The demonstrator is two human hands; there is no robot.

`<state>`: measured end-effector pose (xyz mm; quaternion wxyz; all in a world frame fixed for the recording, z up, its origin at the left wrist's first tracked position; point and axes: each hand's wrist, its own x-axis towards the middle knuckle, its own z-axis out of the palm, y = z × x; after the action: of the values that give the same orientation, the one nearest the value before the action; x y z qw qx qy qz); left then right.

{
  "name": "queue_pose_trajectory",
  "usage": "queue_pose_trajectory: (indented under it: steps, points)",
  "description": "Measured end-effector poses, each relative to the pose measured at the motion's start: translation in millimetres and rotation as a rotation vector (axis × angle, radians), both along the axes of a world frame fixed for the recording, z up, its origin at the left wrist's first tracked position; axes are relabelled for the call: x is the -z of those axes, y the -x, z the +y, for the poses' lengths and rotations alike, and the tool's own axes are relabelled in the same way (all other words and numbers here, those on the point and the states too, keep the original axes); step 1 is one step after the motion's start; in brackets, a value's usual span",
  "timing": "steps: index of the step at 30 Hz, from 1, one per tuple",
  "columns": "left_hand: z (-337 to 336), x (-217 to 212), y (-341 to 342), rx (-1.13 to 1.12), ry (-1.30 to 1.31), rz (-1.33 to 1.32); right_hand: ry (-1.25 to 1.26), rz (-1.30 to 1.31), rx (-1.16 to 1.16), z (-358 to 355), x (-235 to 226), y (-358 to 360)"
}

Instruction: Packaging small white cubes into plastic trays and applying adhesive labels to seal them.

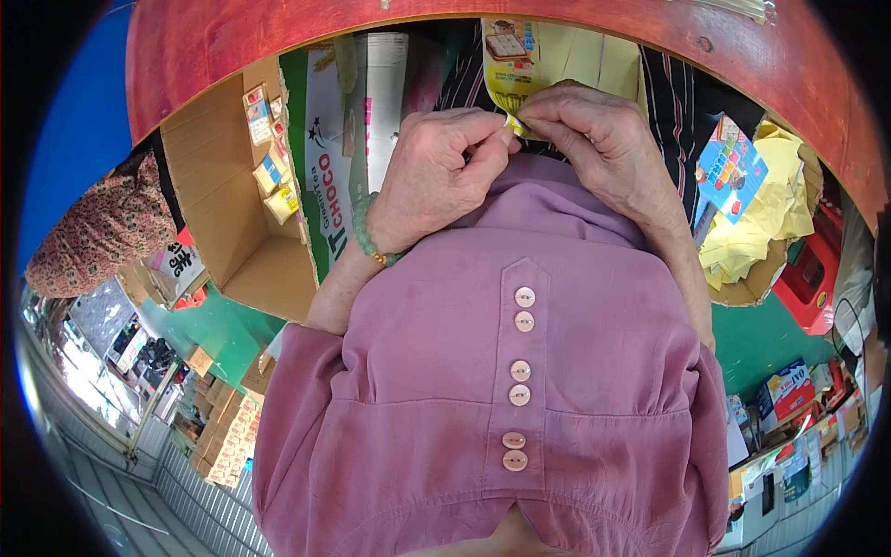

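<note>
Both my hands meet above my lap, at the front of a purple shirt. Between the fingertips of my left hand [441,172] and my right hand [599,135] is the narrow, gathered end of a yellow printed packet [510,70]. Thumb and forefinger of each hand are pinched on it, touching or nearly so. The packet's wider part, with a picture on it, spreads away from me. Beyond and to its right lie plain pale-yellow sheets [594,60]. A green bead bracelet [367,232] circles my left wrist. My fingers hide the very tip of the packet.
At left stands an open cardboard box [209,186] with several small wrapped packs [274,172] along its side. On the right, another box [756,290] holds crumpled yellow papers [766,218] and a blue printed card [730,172]. A red tabletop [445,14] curves along the far side.
</note>
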<state>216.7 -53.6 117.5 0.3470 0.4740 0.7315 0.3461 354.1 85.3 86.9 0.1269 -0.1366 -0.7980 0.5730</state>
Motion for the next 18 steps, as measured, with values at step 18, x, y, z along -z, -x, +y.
queue_pose_trajectory:
  steps: [18]
  points:
    - [-0.5,1.0,-1.3,-0.051,0.036,-0.066,-0.084,0.049,-0.005,-2.4,3.8,0.4]
